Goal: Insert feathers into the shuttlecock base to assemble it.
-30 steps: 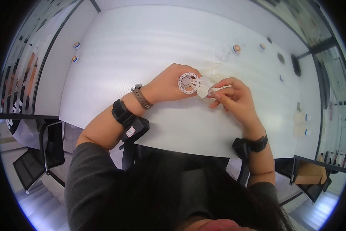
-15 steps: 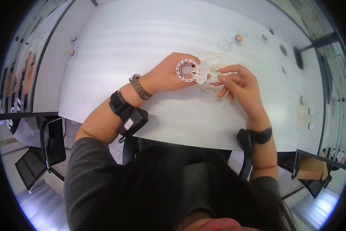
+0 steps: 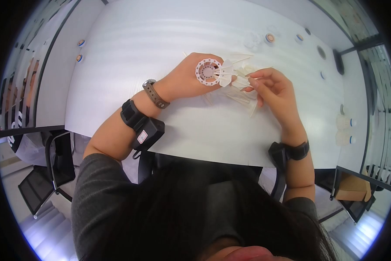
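Observation:
My left hand (image 3: 184,78) is wrapped round a white ring-shaped holder (image 3: 197,73) with small holes along its rim and more holes inside. A few white feathers (image 3: 225,75) stand in the holder's right side, their broad vanes fanning outward. Close by on the right, my right hand (image 3: 277,89) has thumb and fingers pinched on a white feather (image 3: 243,82), its far end near my left fingertips. Under and between both hands lies a loose pile of white feathers (image 3: 241,96) with thin pale quills, partly hidden by the hands.
Shuttlecocks (image 3: 350,122) with blue bands lie at the table's right edge. More pieces with blue bands and orange centres stand at the far left (image 3: 79,58) and far right (image 3: 270,38). Low partition walls border the white table (image 3: 160,35).
My left hand and the holder have shifted slightly up and left. The right fingers have closed further round the feather, and the feathers in the holder now face more upright.

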Demonstrator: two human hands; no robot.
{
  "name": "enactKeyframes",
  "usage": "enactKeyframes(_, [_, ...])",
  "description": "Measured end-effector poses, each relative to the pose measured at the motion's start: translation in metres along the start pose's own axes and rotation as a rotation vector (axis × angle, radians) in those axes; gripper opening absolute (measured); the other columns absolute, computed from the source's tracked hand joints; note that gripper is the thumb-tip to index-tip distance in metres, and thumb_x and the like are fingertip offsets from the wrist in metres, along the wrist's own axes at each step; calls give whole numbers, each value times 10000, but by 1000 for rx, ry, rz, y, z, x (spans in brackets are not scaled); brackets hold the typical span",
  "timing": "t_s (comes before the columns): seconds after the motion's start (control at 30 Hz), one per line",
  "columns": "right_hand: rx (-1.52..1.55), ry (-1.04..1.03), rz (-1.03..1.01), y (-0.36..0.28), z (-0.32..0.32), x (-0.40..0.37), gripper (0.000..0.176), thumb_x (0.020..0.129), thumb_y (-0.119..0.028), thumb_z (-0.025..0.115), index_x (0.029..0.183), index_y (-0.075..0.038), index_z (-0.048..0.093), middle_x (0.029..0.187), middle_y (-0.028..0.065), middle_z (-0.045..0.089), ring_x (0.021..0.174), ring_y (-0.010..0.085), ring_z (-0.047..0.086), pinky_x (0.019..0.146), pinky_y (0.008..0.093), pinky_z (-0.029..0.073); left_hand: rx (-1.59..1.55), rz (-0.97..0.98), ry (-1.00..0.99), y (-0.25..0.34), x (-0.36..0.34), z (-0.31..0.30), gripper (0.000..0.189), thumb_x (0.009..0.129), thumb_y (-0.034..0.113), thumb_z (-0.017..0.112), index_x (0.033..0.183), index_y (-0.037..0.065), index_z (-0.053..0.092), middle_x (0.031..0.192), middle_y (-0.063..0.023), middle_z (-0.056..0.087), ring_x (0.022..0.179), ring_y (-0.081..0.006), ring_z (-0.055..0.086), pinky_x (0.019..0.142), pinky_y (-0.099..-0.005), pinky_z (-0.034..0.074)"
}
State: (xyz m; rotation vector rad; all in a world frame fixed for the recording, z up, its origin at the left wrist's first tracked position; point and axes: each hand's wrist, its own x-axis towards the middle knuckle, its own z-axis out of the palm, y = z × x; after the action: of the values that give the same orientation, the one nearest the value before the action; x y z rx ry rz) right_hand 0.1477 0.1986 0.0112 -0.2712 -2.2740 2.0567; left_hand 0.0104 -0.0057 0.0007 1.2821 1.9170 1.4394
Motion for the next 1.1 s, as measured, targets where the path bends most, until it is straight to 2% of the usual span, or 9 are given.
enactKeyframes(0.03, [-14, 0, 5, 4, -2, 1, 160, 938, -93, 638, 1071, -4, 629, 822, 83, 701, 789, 116, 705, 501, 180, 429, 1, -12, 3, -1, 0, 0, 163, 864, 177, 761, 809, 44, 685, 750, -25, 679, 679, -89, 586, 652, -247, 482])
enactKeyframes(0.17, [-2, -2, -16, 1, 0, -1, 166, 940, -94, 640, 1079, -3, 627, 813, 82, 700, 773, 110, 697, 507, 183, 435, 33, -40, -17, 2, 1, -1, 162, 836, 163, 779, 803, 40, 680, 743, -30, 678, 676, -93, 583, 650, -251, 482])
enactKeyframes(0.3, [36, -44, -23, 1, 4, -2, 167, 940, -82, 642, 1082, 5, 624, 803, 80, 698, 733, 104, 682, 541, 192, 459, 51, 17, -23, -5, 0, -3, 161, 796, 148, 795, 809, 29, 687, 718, -45, 669, 665, -102, 579, 639, -264, 483])
enactKeyframes(0.4, [56, -61, -11, 1, 5, -2, 168, 938, -75, 647, 1079, 12, 625, 818, 83, 700, 714, 100, 672, 573, 204, 481, -5, 97, -15, -16, -1, 2, 165, 799, 159, 796, 814, 31, 691, 721, -48, 670, 655, -106, 574, 638, -265, 483])
enactKeyframes(0.87, [-47, 21, -69, 4, -1, 1, 185, 940, -111, 638, 1093, -6, 636, 863, 72, 714, 730, 68, 644, 580, 193, 481, -3, 70, -52, -12, -1, 1, 153, 813, 138, 782, 821, 18, 687, 729, -57, 680, 651, -121, 588, 654, -268, 495])
enactKeyframes(0.9, [-17, 15, -64, 4, 0, 0, 190, 918, -122, 671, 1067, -6, 653, 833, 53, 701, 654, 47, 577, 557, 174, 430, -6, 77, -54, -12, -1, 1, 151, 812, 135, 781, 820, 16, 687, 730, -58, 681, 651, -120, 589, 654, -266, 496])
enactKeyframes(1.0, [-131, -112, -35, 2, -1, -3, 183, 881, -131, 717, 1006, -2, 681, 769, 11, 664, 586, 36, 464, 536, 173, 362, -17, 90, -53, -13, 0, 1, 149, 812, 130, 778, 814, 15, 684, 724, -61, 677, 640, -118, 580, 641, -265, 492])
enactKeyframes(1.03, [-170, -92, -140, 11, 2, -3, 143, 840, -125, 754, 914, -11, 713, 731, -18, 624, 580, 37, 399, 523, 193, 304, -21, 91, -51, -12, -1, 2, 149, 813, 130, 778, 811, 15, 683, 720, -62, 674, 636, -118, 576, 634, -265, 489])
enactKeyframes(1.1, [-259, -113, -145, 10, 2, -3, 129, 825, -130, 764, 884, -23, 723, 734, -20, 621, 596, 34, 413, 519, 206, 302, 2, 82, -57, -10, -1, 1, 164, 813, 142, 783, 806, 16, 679, 709, -64, 666, 625, -121, 563, 618, -268, 479])
